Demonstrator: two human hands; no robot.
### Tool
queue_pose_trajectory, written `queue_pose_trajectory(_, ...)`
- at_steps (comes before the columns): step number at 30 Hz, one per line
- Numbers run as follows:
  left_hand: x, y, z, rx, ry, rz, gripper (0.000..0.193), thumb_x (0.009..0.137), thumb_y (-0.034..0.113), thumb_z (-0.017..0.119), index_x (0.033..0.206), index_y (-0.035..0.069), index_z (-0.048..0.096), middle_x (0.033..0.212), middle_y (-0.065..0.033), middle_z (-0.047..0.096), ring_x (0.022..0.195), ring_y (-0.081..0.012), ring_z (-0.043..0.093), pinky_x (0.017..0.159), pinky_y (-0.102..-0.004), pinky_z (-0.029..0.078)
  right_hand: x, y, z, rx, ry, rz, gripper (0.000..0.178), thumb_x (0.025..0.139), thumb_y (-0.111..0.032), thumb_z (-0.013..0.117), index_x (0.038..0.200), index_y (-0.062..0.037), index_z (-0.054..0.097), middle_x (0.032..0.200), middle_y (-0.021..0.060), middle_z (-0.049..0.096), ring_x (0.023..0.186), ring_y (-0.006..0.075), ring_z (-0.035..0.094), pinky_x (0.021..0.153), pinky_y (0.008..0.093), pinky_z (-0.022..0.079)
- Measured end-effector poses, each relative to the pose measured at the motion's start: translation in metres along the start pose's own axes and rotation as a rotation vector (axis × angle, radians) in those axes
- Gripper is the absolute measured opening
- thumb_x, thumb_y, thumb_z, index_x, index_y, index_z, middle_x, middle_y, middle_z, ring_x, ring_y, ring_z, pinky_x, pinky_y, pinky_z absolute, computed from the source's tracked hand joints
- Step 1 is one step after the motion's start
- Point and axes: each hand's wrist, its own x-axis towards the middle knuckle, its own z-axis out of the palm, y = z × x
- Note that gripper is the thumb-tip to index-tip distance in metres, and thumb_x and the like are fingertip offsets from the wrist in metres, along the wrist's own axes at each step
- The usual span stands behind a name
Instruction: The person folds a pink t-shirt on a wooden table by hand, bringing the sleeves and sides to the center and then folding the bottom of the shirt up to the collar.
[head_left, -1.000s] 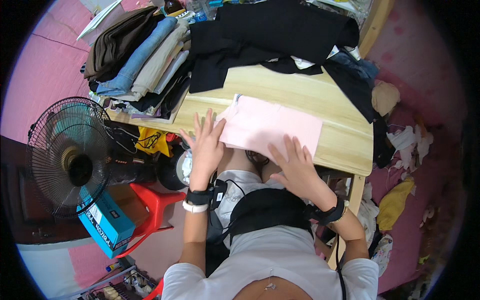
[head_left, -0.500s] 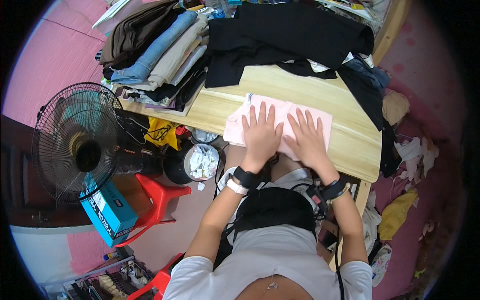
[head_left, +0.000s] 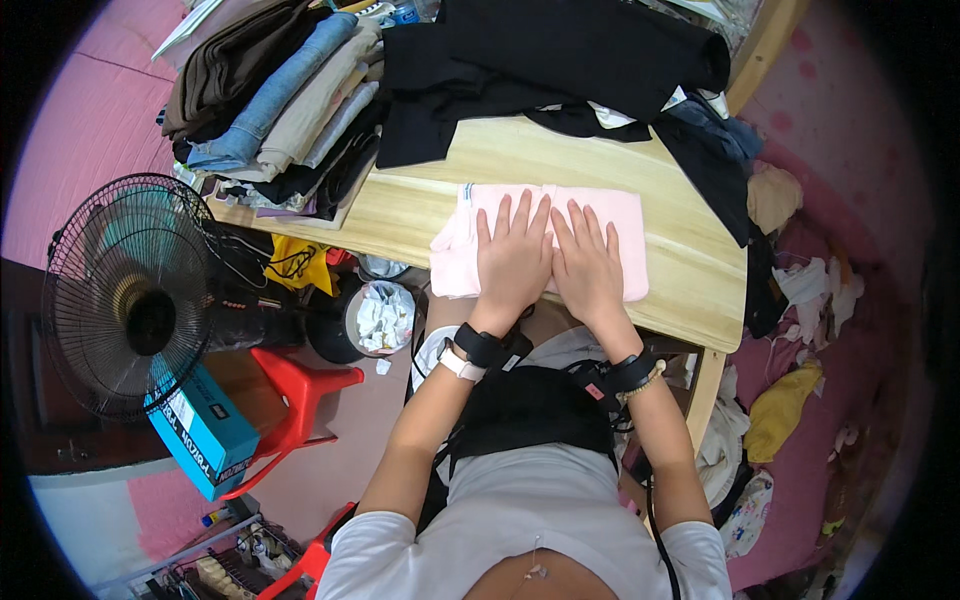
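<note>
A pale pink garment [head_left: 625, 235], folded into a flat rectangle, lies at the near edge of the wooden table [head_left: 400, 215]. Both of my hands rest palm down on it. My left hand [head_left: 514, 255] lies flat left of its middle, fingers stretched toward the far side. Close beside it, my right hand [head_left: 590, 265] is flat too, its fingers pointing away from me and a little left. The thumbs nearly meet. Under my palms the cloth is hidden. A small striped label shows at the garment's far left corner.
Black clothing [head_left: 560, 60] spreads over the table's far side. A stack of folded clothes [head_left: 290, 120] stands at the far left. Left of the table are a standing fan [head_left: 130, 295], a lined bin [head_left: 382, 318] and a red stool [head_left: 300, 395] bearing a blue box [head_left: 205, 425]. Loose clothes [head_left: 785, 410] lie on the right.
My right hand has slid left, closer to my left hand. The garment's right side now looks squarer and smoother. The whole view has shifted slightly.
</note>
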Motion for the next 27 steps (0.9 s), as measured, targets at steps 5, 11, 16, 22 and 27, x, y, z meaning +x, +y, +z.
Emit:
queue_pose_trajectory(5,-0.001,-0.002,0.005,0.032,-0.005,-0.002,0.045,0.09,0.028,0.05,0.134,0.015,0.05,0.135,-0.009,0.051,0.124,-0.0303,0.046,0.103,-0.0554,0.03,-0.001,0.003,0.003,0.009,0.023,-0.014,0.048,0.09,-0.026,0.051,0.135,-0.0092,0.047,0.142,0.0153,0.041,0.134,0.0317,0.035,0.11,0.0497,0.021)
queue_pose_trajectory(11,0.0,-0.035,-0.015,-0.048,-0.261,-0.149,0.056,0.092,0.046,0.044,0.142,0.021,0.041,0.148,-0.0092,0.037,0.138,-0.0274,0.032,0.109,-0.0628,0.011,-0.011,0.031,-0.008,-0.03,-0.034,0.104,0.055,0.094,-0.041,0.045,0.139,-0.0099,0.043,0.147,0.0171,0.035,0.137,0.0313,0.03,0.112,0.0473,0.018)
queue_pose_trajectory(16,-0.006,-0.046,-0.012,-0.047,-0.253,-0.208,0.06,0.092,0.05,0.042,0.144,0.021,0.037,0.15,-0.0106,0.033,0.14,-0.0237,0.028,0.109,-0.0651,0.006,-0.013,0.028,-0.008,-0.113,-0.023,0.145,0.058,0.094,-0.043,0.043,0.141,-0.0091,0.041,0.147,0.0178,0.034,0.139,0.0309,0.026,0.112,0.0479,0.016)
queue_pose_trajectory(22,0.007,-0.047,-0.024,-0.238,-0.244,-0.215,0.044,0.089,0.03,0.051,0.128,0.01,0.056,0.142,-0.0174,0.042,0.136,-0.0342,0.032,0.107,-0.067,0.007,0.009,0.009,-0.014,0.053,-0.093,0.253,0.06,0.096,-0.044,0.04,0.144,-0.0075,0.033,0.149,0.0191,0.03,0.139,0.0352,0.024,0.112,0.0534,0.016)
queue_pose_trajectory(27,0.02,-0.016,0.001,-0.206,-0.179,-0.024,0.045,0.092,0.026,0.045,0.134,0.013,0.049,0.142,-0.0156,0.043,0.135,-0.0349,0.033,0.109,-0.0636,0.009,0.028,-0.001,0.006,0.049,-0.012,0.093,0.057,0.096,-0.041,0.039,0.14,-0.0062,0.039,0.147,0.0154,0.035,0.138,0.0331,0.026,0.111,0.0529,0.016)
